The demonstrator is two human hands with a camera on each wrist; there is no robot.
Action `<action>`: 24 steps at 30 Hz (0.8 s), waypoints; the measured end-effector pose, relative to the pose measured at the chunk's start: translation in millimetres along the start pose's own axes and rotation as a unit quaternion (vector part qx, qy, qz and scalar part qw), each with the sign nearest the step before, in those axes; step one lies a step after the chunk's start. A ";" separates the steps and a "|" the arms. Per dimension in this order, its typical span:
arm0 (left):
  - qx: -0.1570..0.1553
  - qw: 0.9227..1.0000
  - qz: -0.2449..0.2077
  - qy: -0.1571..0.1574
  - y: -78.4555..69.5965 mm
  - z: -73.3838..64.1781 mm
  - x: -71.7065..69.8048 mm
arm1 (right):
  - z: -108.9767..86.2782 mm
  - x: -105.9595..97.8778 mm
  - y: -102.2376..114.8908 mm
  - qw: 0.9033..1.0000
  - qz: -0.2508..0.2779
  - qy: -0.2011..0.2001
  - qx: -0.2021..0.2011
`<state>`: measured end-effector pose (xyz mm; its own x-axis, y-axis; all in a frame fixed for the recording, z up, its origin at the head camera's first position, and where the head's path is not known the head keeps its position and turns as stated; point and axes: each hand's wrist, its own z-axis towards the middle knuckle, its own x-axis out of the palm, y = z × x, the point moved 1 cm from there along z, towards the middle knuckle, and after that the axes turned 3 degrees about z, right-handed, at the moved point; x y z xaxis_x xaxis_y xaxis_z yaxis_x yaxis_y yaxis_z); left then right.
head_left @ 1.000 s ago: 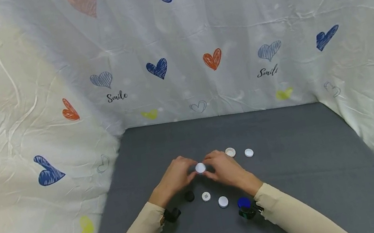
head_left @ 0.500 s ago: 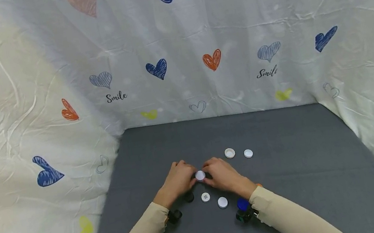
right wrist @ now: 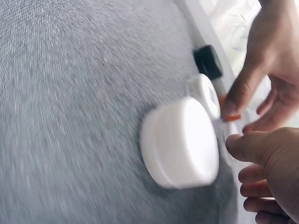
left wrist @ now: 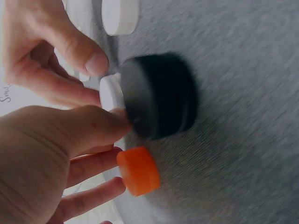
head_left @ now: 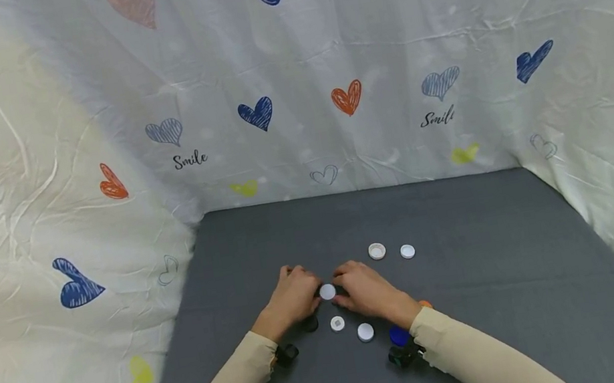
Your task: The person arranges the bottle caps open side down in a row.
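Between the two hands stands a white bottle cap (head_left: pixel 327 292). The left hand (head_left: pixel 295 293) pinches its left side, and the left wrist view has the thumb on the cap's edge. The right hand (head_left: pixel 363 289) is at the other side with index finger and thumb spread; its thumb stands apart from the cap in the left wrist view. An orange cap (left wrist: pixel 138 171) lies by the left hand's lower fingers, hidden in the head view. A black cap (left wrist: pixel 159 95) fills the near part of the left wrist view.
Toward the person sit a white cap with a square mark (head_left: pixel 338 324), a plain white cap (head_left: pixel 366 332) and a blue cap (head_left: pixel 399 336). A round white cap (head_left: pixel 376 251) and a smaller one (head_left: pixel 407 252) lie beyond the right hand. Something orange (head_left: pixel 425 304) peeks past the right wrist.
Both hands and the white cap have come nearer to the person and slightly left. A gap now shows between the cap and the right hand. The other caps keep their places.
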<state>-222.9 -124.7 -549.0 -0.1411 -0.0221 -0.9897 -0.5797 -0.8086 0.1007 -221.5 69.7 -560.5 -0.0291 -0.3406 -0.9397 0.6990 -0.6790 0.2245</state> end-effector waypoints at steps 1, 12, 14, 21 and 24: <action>-0.002 1.000 -0.001 0.002 0.4 1.4 -1.5 | -1.5 -2.8 -2.0 1.000 -0.001 0.001 0.004; 0.001 1.000 0.002 0.004 1.8 35.4 -28.3 | -12.5 -44.3 -42.6 0.998 -0.007 -0.011 0.059; 0.004 1.000 0.006 0.008 -0.3 44.1 -31.8 | -14.1 -51.5 -50.7 0.997 -0.007 -0.011 0.070; 0.016 1.000 -0.009 0.001 -13.5 74.0 -39.9 | -21.1 -68.9 -74.5 0.995 -0.017 -0.020 0.094; 0.018 1.000 -0.015 -0.003 -19.2 86.2 -42.3 | -23.6 -73.3 -82.5 0.994 -0.017 -0.017 0.104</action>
<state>-275.0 -57.5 -500.4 -0.1284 0.0061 -0.9917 -0.6125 -0.7869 0.0744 -260.1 166.0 -516.2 -0.0776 -0.3345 -0.9392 0.5341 -0.8094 0.2442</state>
